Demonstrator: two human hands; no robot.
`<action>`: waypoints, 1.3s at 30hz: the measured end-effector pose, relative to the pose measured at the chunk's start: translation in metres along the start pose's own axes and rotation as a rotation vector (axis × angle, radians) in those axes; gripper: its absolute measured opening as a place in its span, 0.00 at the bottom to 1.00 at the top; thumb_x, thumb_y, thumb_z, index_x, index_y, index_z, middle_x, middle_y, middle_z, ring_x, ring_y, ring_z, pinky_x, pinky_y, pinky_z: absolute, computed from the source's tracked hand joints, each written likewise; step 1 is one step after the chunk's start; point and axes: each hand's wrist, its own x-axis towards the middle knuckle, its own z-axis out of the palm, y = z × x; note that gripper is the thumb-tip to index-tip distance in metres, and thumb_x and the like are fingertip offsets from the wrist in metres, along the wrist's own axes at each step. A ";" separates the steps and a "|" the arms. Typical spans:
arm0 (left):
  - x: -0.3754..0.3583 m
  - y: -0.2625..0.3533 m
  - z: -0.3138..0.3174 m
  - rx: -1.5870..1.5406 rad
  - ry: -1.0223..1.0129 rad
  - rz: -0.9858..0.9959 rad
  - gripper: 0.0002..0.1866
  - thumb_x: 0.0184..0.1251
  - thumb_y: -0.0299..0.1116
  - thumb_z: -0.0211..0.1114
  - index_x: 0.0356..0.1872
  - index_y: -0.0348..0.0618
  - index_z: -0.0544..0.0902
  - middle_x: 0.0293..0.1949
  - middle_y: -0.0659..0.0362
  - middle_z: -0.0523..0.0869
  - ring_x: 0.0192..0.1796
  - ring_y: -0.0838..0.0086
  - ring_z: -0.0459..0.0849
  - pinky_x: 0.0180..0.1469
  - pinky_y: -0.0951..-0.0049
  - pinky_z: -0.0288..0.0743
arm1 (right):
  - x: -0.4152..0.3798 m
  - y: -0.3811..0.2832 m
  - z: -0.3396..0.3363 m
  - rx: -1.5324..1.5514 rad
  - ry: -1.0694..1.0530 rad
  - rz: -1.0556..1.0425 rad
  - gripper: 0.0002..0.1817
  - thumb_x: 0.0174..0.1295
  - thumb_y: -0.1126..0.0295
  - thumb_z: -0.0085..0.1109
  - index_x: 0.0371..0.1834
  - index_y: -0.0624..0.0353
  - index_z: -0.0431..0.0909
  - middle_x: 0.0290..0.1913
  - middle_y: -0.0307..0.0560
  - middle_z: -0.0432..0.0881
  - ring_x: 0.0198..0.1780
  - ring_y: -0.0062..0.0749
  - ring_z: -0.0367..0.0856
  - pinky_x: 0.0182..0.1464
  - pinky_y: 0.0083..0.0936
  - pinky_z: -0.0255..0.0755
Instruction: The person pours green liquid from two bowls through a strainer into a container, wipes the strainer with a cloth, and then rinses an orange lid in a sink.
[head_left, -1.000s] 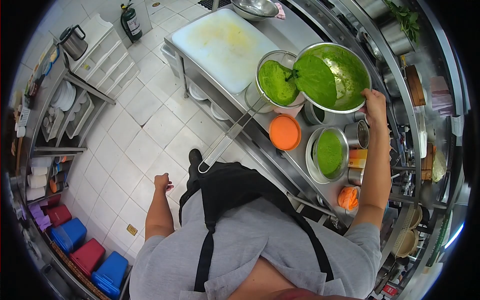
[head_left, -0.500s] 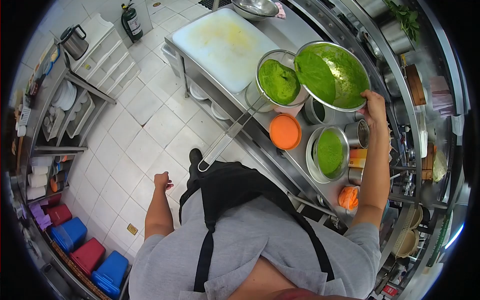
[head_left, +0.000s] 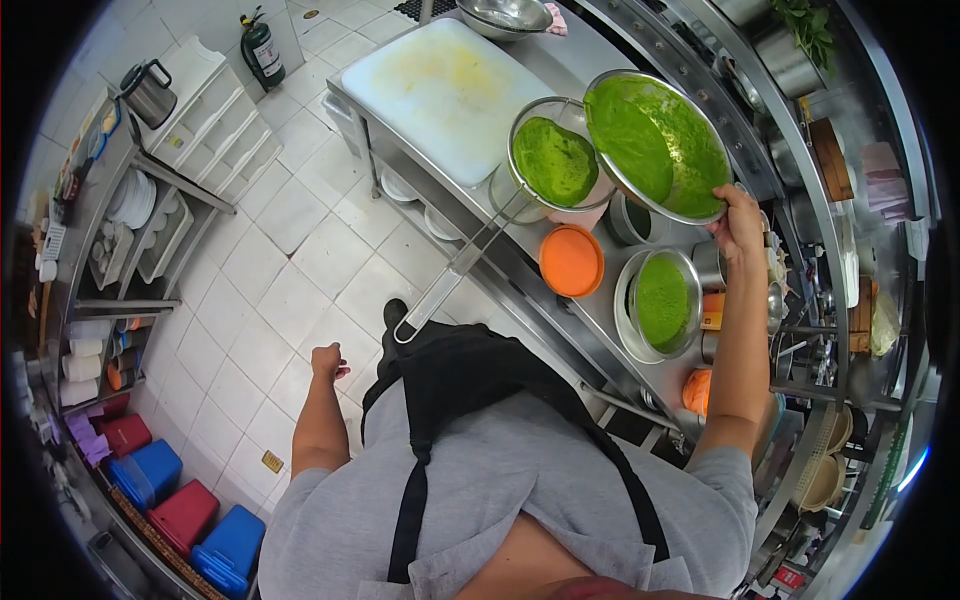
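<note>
My right hand (head_left: 738, 222) is closed on the rim of a metal bowl (head_left: 725, 150) coated with green purée. The bowl tilts to the left, its lower lip over a round mesh strainer (head_left: 513, 150). A thick mound of green purée (head_left: 553, 163) sits in the strainer, whose long handle (head_left: 440, 297) reaches out past the counter edge towards my apron. The strainer rests over a clear container (head_left: 503, 197), partly hidden. My left hand (head_left: 328, 361) hangs over the floor at my side, fingers curled and nothing seen in it.
Beside the strainer stand an orange container (head_left: 572, 261), a bowl of green purée (head_left: 664, 300) and a dark-lined pot (head_left: 632, 222). A white cutting board (head_left: 440, 95) covers the counter's far end. Shelving (head_left: 150, 225), lidded bins (head_left: 180, 514) and a fire extinguisher (head_left: 262, 52) stand to the left.
The bowl and my right hand have shifted slightly left, with the bowl still tilted over the strainer. My left hand stays closed at my side.
</note>
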 end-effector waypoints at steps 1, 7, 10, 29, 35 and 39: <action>-0.001 0.001 0.000 -0.003 0.003 0.000 0.19 0.65 0.37 0.57 0.40 0.24 0.77 0.32 0.41 0.85 0.23 0.54 0.86 0.17 0.66 0.78 | 0.000 0.002 -0.003 0.007 -0.014 0.006 0.10 0.62 0.75 0.50 0.40 0.73 0.76 0.33 0.55 0.83 0.28 0.36 0.86 0.26 0.30 0.84; 0.002 0.002 0.001 0.023 -0.023 -0.028 0.18 0.65 0.40 0.58 0.39 0.31 0.74 0.34 0.42 0.84 0.25 0.54 0.86 0.19 0.64 0.74 | -0.018 0.004 0.008 0.089 0.045 0.007 0.11 0.62 0.75 0.50 0.41 0.73 0.75 0.36 0.57 0.83 0.29 0.40 0.86 0.26 0.34 0.84; 0.002 0.006 0.002 0.015 -0.036 -0.011 0.18 0.65 0.41 0.58 0.40 0.30 0.74 0.34 0.41 0.84 0.26 0.54 0.86 0.19 0.65 0.74 | -0.020 0.008 0.003 0.115 0.046 -0.007 0.10 0.62 0.75 0.50 0.41 0.72 0.75 0.37 0.57 0.83 0.29 0.40 0.86 0.26 0.34 0.84; -0.007 0.033 -0.005 0.147 -0.009 0.023 0.22 0.66 0.42 0.57 0.48 0.30 0.74 0.36 0.41 0.84 0.26 0.54 0.86 0.21 0.64 0.75 | -0.077 0.076 -0.073 0.435 0.331 -0.044 0.07 0.60 0.77 0.53 0.38 0.69 0.78 0.38 0.51 0.84 0.34 0.35 0.86 0.32 0.28 0.83; -0.010 0.049 0.002 0.240 -0.037 0.076 0.21 0.69 0.43 0.56 0.48 0.31 0.75 0.35 0.42 0.84 0.26 0.56 0.87 0.21 0.66 0.76 | -0.126 0.101 -0.102 0.452 0.497 -0.092 0.08 0.58 0.78 0.54 0.40 0.69 0.77 0.41 0.52 0.83 0.37 0.36 0.86 0.36 0.30 0.84; -0.006 0.054 0.006 0.294 -0.081 0.135 0.21 0.69 0.43 0.55 0.52 0.34 0.74 0.36 0.42 0.84 0.26 0.56 0.87 0.21 0.68 0.76 | -0.154 0.125 -0.117 0.469 0.623 -0.087 0.08 0.58 0.78 0.55 0.40 0.68 0.77 0.40 0.50 0.83 0.37 0.36 0.85 0.33 0.30 0.84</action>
